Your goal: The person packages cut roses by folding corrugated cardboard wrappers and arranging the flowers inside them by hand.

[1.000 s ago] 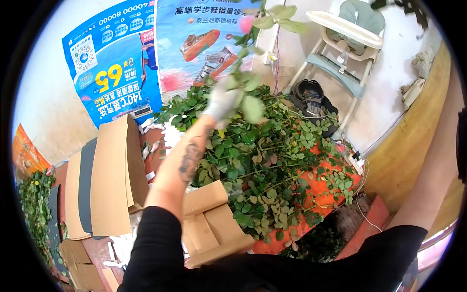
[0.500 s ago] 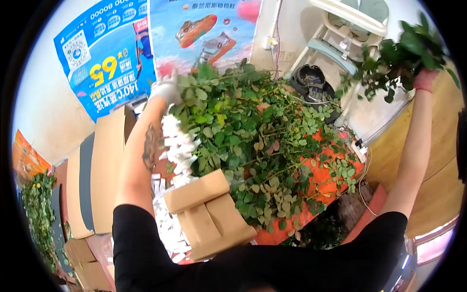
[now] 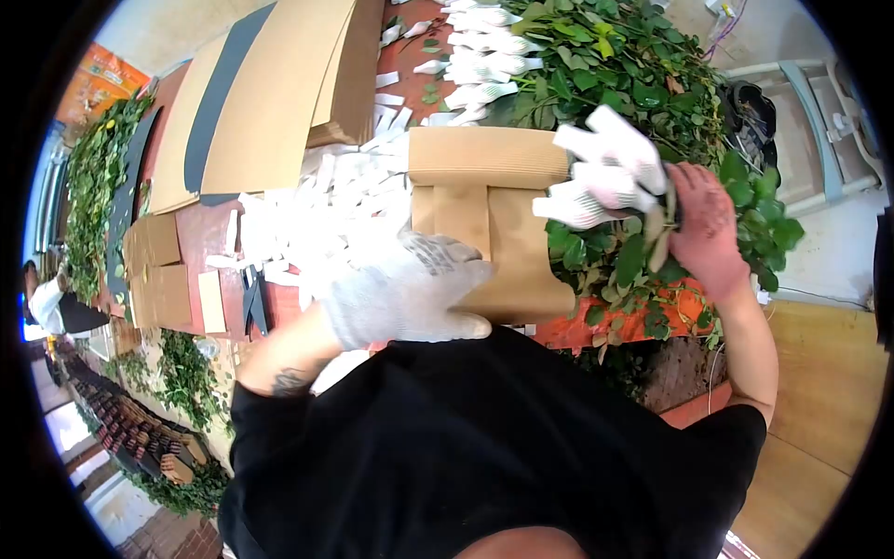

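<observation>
My right hand (image 3: 706,224), in a pink glove, is closed around a bunch of leafy rose stems. The white net-sleeved rose heads (image 3: 610,168) point left, over the right edge of a brown paper sheet (image 3: 521,233). Leaves (image 3: 764,219) stick out behind the hand to the right. My left hand (image 3: 410,289), in a pale grey glove, lies with its fingers stretched out over the paper's left part. Nothing shows in it. A rolled ridged cardboard piece (image 3: 489,154) lies at the paper's far edge.
White paper strips (image 3: 335,205) lie scattered left of the paper. More net-sleeved heads (image 3: 484,70) line the leafy pile (image 3: 624,65). Stacked cardboard (image 3: 270,102) and black scissors (image 3: 253,300) are on the left. A high chair (image 3: 810,130) and black shoes (image 3: 750,121) stand at right.
My right hand has come down from the upper right with the bunch, bringing the netted heads over the paper. My left hand has moved back from the pile's far side to the paper.
</observation>
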Tool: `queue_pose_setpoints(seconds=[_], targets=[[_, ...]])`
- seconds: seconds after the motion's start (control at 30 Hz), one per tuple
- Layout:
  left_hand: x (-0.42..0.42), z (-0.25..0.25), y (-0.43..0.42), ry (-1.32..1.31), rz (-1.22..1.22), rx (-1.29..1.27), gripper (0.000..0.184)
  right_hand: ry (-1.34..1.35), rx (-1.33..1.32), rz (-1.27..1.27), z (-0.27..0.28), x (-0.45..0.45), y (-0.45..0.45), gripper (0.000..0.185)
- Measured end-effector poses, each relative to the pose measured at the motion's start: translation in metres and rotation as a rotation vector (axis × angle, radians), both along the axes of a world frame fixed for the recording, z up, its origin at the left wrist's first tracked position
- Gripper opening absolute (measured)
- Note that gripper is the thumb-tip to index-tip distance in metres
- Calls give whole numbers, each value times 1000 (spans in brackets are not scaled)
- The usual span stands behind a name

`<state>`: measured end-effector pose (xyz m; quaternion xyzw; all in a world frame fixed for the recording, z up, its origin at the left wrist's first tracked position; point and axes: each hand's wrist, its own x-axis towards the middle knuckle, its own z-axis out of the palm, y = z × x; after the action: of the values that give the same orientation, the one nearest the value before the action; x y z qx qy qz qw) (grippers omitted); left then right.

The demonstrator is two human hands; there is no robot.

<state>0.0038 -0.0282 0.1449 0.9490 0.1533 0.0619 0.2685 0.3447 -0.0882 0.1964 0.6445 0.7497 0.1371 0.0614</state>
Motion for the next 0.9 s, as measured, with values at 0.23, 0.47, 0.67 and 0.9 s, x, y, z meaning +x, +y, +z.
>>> queue_pose_setpoints(seconds=[0.23, 0.47, 0.67, 0.9], targets=[[20, -65, -29, 336, 182, -93, 58, 3, -28, 204, -61, -47, 15, 69], [29, -75, -27, 434, 244, -190, 41, 43, -350, 200, -163, -101, 45, 54], [27, -71, -30, 405, 285, -187, 36, 152, -334, 204, -125, -102, 40, 60], [3, -65, -16, 119, 258, -121, 47, 287, -321, 226, -144, -83, 51, 72]])
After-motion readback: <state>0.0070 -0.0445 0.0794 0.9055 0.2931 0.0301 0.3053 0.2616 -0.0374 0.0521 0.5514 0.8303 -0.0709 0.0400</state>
